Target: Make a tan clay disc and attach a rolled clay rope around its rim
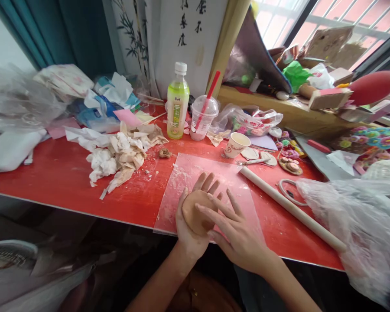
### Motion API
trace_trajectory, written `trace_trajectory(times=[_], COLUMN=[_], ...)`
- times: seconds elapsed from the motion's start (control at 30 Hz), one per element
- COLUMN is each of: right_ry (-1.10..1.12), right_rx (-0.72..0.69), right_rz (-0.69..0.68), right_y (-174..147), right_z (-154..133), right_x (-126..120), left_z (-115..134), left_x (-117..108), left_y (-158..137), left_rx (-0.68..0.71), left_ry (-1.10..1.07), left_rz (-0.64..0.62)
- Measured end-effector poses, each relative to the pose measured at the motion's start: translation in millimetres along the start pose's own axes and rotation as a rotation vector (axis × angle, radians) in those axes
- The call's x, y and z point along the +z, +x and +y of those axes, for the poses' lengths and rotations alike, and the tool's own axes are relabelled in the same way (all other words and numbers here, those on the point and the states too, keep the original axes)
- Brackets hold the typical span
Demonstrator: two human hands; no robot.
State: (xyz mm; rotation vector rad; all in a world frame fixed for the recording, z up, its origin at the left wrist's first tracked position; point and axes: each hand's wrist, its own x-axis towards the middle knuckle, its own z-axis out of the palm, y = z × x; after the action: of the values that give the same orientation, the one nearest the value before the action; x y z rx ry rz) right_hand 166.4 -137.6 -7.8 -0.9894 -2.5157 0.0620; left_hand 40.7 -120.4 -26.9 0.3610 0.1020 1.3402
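A flat, round disc of brown clay (193, 214) lies on the upturned palm of my left hand (191, 243), whose thumb runs along the disc's left edge and whose fingertips show beyond it. Over the disc's right side reaches my right hand (238, 234), fingers spread, with fingertips touching the clay's surface. Both hands are above the near part of a clear plastic sheet (178, 180), which is smeared with clay residue. A long pale rod (292, 209) lies slantwise to the right of the sheet.
Crumpled tissues (117, 156) and a small clay lump (164, 152) lie left on the red table (61, 182). Behind stand a drink bottle (178, 102), a plastic cup with straw (201, 121) and a paper cup (236, 145). Plastic bags (351, 221) hang over the right edge.
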Motion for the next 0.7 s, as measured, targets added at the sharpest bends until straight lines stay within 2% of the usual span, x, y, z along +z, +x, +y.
trace_trajectory(times=[0.07,0.2,0.3,0.47,0.6,0.7], right_ry=[-0.019,0.001,-0.012,0.023,-0.072,0.004], right_rx=[0.022,-0.042,-0.001,-0.091,-0.030,-0.182], right_rz=[0.010,0.015,0.079,0.019,0.156,0.087], right_y=[-2.3,-3.6,-5.2,-2.0,2.5,4.8], right_z=[-3.8,-2.9,-1.0,-0.4,1.8,1.7], right_x=[6.4,7.6,5.4,5.2,1.5,-3.8], left_z=[0.0,-0.1,0.0,1.7,3.4,5.5], left_x=[-0.6,-0.4,0.5,3.2,5.0,7.5], left_y=[0.2,0.8,0.5,-0.8,-0.3,0.7], left_rx=[0.011,0.006,0.008,-0.039,-0.044,-0.091], left_ry=[0.016,0.007,-0.021,-0.088,-0.066,-0.035], left_rz=[-0.003,0.022,0.022,0.050,0.065,0.120])
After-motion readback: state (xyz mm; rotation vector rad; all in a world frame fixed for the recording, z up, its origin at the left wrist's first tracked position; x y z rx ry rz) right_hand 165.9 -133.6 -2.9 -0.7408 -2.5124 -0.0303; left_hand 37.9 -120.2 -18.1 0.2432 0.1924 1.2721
